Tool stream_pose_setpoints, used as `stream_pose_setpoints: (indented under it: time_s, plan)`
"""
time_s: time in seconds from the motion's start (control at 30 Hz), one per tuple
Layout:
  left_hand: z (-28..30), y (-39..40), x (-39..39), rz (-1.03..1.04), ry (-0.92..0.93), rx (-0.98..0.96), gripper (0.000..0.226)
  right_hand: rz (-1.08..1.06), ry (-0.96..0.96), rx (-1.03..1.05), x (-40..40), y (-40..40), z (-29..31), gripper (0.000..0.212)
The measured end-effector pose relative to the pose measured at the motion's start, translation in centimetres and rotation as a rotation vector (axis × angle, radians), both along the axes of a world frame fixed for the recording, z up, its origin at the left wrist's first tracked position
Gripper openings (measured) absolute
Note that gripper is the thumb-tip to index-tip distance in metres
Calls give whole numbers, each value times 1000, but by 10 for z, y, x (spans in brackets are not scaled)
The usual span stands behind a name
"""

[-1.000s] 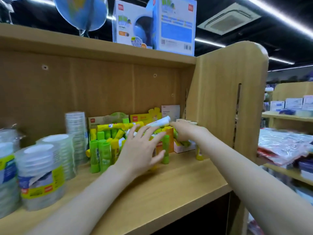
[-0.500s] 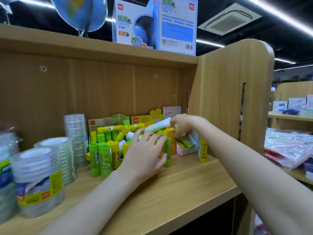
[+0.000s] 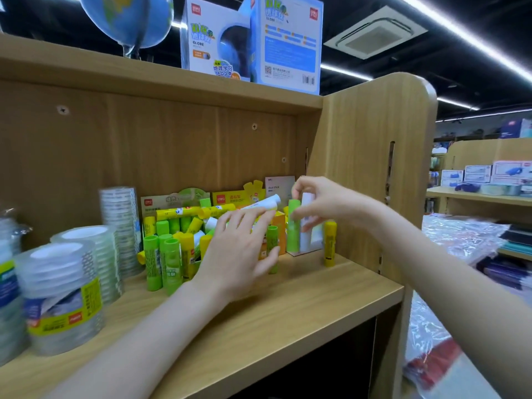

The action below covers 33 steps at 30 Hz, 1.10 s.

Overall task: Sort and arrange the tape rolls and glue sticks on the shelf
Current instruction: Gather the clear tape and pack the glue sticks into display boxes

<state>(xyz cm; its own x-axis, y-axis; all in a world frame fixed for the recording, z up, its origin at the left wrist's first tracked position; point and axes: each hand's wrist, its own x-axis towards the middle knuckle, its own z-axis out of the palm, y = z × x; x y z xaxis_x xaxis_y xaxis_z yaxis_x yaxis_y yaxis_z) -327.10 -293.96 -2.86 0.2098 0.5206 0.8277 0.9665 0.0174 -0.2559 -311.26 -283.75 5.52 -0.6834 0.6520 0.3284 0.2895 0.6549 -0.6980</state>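
A heap of green and yellow glue sticks (image 3: 169,254) stands and lies on the wooden shelf (image 3: 302,306), in front of their display boxes. My left hand (image 3: 239,251) is spread open over the heap, its fingertips against an upright green glue stick (image 3: 272,249). My right hand (image 3: 319,203) grips a white glue stick (image 3: 305,226) and a green glue stick (image 3: 293,228), both upright over a small box at the shelf's right end. A lone yellow glue stick (image 3: 330,243) stands by the side panel. Stacks of clear tape rolls (image 3: 63,292) fill the left side.
The shelf's side panel (image 3: 371,174) walls off the right end. The board above carries a globe (image 3: 129,21) and globe boxes (image 3: 253,41). Plastic-wrapped goods (image 3: 460,234) lie on a lower shelf to the right. Bare board runs along the front edge.
My right hand has risen out of the small box at the right and now holds a white and a green glue stick upright. My left hand has stayed over the heap.
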Motion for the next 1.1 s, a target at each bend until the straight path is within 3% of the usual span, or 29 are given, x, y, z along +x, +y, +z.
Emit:
stream_pose_setpoints:
  time_s: [0.1,0.2,0.3,0.4,0.57,0.77,0.87,1.0,1.1]
  plan:
    - [-5,-5,7,-94,-57,-34,63,97,-75,-47,4,-15,-31,27]
    - [-11,-6,13,-138,-77,-79,69,186,-19,-147,6,-21,-45,27]
    - [-13,-7,15,-195,-95,-111,71,256,27,-240,11,-22,-50,45]
    - [-16,-8,15,-185,-66,-128,71,259,0,-279,16,-21,-58,50]
    - [-22,-10,13,-123,54,-107,71,95,-80,-8,17,-20,-71,35]
    - [-31,-14,2,-173,75,-283,36,-2,-333,339,34,-17,-77,33]
    - [-30,-20,-4,-162,91,-246,32,25,-269,321,35,-19,-86,25]
    - [-27,-20,-3,-184,100,-225,36,62,-86,74,39,-17,-85,33]
    - [-27,-16,-1,-262,130,-314,40,-6,-13,98,39,-12,-74,14]
